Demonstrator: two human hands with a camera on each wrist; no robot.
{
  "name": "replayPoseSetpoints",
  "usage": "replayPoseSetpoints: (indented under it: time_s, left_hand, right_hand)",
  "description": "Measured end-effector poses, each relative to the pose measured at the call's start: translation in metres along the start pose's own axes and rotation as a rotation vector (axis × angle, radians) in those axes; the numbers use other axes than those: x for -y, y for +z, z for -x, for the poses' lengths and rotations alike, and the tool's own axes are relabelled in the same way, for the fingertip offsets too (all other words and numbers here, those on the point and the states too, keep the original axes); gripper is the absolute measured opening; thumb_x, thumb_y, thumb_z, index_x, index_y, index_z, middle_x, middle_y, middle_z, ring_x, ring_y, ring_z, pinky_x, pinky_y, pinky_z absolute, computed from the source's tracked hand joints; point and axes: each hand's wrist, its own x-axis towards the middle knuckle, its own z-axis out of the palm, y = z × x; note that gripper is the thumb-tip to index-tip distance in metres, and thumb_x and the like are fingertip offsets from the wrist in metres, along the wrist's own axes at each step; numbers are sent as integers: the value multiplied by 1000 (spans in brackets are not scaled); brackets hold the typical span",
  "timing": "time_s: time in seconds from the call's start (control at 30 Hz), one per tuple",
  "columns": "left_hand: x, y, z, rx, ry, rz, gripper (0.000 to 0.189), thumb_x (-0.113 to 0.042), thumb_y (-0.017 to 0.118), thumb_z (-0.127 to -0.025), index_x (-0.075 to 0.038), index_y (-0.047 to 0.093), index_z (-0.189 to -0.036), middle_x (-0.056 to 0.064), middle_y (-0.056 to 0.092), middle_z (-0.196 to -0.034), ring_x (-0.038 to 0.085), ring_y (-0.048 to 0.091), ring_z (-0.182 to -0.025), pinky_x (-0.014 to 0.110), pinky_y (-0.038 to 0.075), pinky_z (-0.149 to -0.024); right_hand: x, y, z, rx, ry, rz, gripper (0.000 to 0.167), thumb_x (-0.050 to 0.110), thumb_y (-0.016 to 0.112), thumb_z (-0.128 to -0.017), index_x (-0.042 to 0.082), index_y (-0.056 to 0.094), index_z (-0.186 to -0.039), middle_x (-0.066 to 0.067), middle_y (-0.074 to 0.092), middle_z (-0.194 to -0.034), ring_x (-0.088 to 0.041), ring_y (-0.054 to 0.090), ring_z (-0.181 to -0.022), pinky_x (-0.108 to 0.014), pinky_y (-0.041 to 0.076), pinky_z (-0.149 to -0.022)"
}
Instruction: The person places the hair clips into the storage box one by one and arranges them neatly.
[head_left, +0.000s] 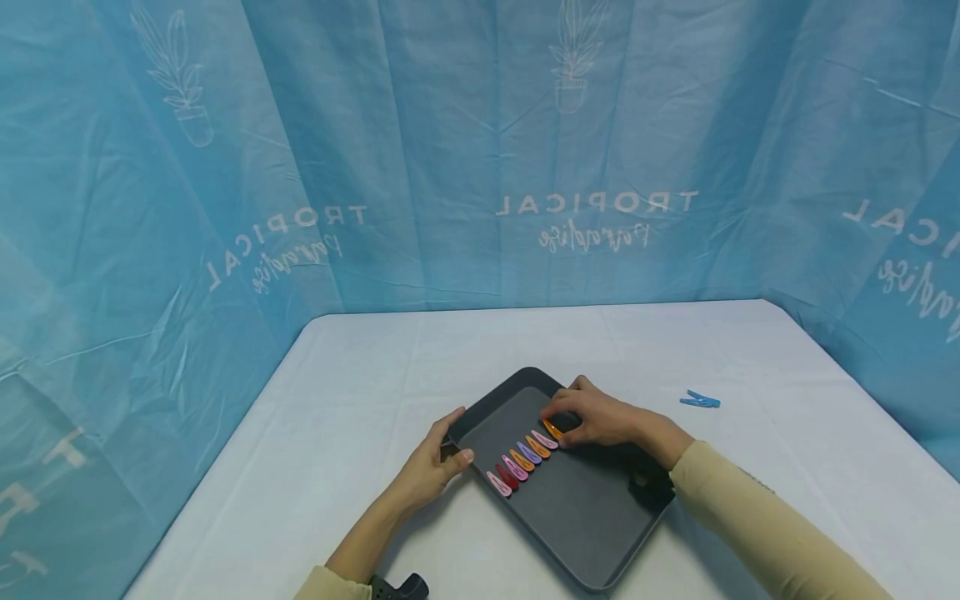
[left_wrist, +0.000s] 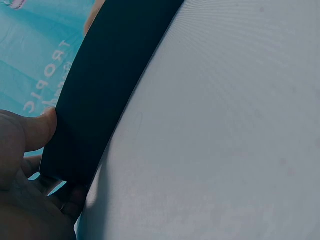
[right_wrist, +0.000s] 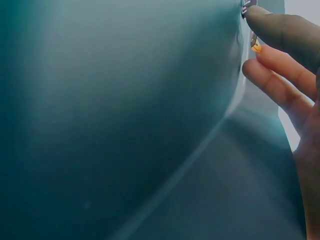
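Note:
A dark grey baking tray lies at an angle on the white table. My left hand grips its left corner, thumb at the rim and fingers around the outside; the left wrist view shows the thumb against the tray wall. Several snap hair clips form a slanting row inside, among them a pink clip, a red clip and a purple clip. At the row's far end my right hand pinches an orange hair clip, also partly seen between the fingers in the right wrist view.
A small blue clip, shaped like a clothespin, lies on the white tablecloth right of the tray. Blue printed curtains stand behind the table and along both sides. Something dark under the right wrist is too shadowed to tell.

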Motion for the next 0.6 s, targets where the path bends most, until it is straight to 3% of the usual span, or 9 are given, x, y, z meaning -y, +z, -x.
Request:
replayPoseSetpoints:
  time_s: [0.6]
  left_hand:
    - [1,1,0,4,-2,47,66,-19,60,-92,-16,28,-149,24,24,-153,45,38,-132,55,40,-101]
  right_hand:
    - [5,-1,1,20,-31,123,44,32,74,-81,26,64,-123,4,55,-126,-16,36,-102,-37,40,-85]
